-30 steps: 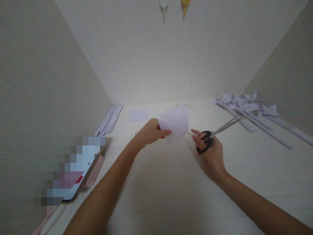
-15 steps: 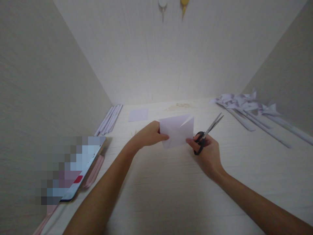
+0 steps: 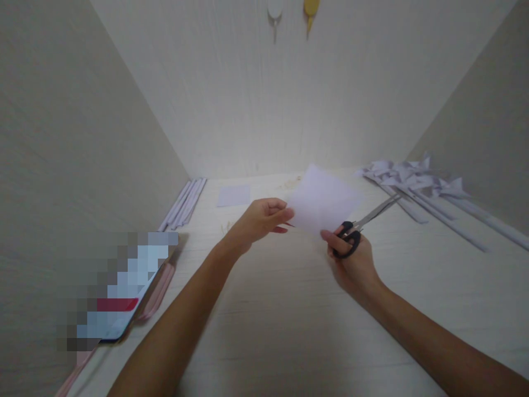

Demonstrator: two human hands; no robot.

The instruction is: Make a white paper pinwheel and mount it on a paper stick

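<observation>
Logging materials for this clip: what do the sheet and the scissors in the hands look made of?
The sheet looks like thin matte white paper: flat and slightly translucent, held at its edge by the left hand. The scissors in the right hand show grey, likely metal blades and glossy black handles, probably plastic.

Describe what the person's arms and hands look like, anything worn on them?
Both forearms are bare to the frame edge, no sleeves visible. The left hand and right hand wear no gloves, rings, watch or bracelets that show. Left fingernails look reddish, perhaps polished.
</observation>
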